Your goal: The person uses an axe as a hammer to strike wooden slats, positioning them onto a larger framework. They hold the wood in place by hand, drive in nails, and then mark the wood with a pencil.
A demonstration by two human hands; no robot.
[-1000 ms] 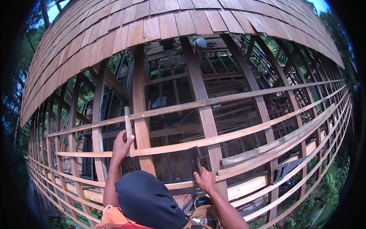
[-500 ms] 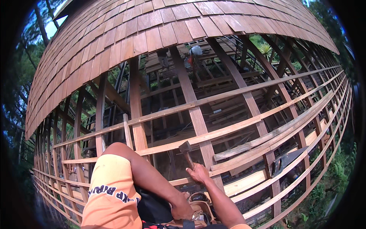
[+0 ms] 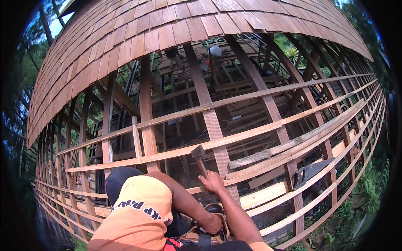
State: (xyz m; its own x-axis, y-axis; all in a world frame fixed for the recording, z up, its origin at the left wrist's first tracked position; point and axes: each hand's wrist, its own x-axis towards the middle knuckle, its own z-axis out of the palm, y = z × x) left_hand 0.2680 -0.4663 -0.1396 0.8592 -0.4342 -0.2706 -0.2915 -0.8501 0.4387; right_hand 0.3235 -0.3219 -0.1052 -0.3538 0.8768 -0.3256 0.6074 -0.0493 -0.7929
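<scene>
Right hand (image 3: 212,182) grips wooden-handled hammer (image 3: 199,158) near timber battens (image 3: 234,140).

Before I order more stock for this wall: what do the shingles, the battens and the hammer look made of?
Shingles: reddish-brown wood with visible grain, seemingly unpainted. Battens: paler bare sawn wood, streaked grain, no coating visible. Hammer in the right hand: dark head, probably metal; brown handle, likely wood, too small to confirm.

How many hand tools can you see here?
2. A hammer held up in the right hand, and a handsaw resting on the wooden battens at lower right. Others may be hidden.
</scene>
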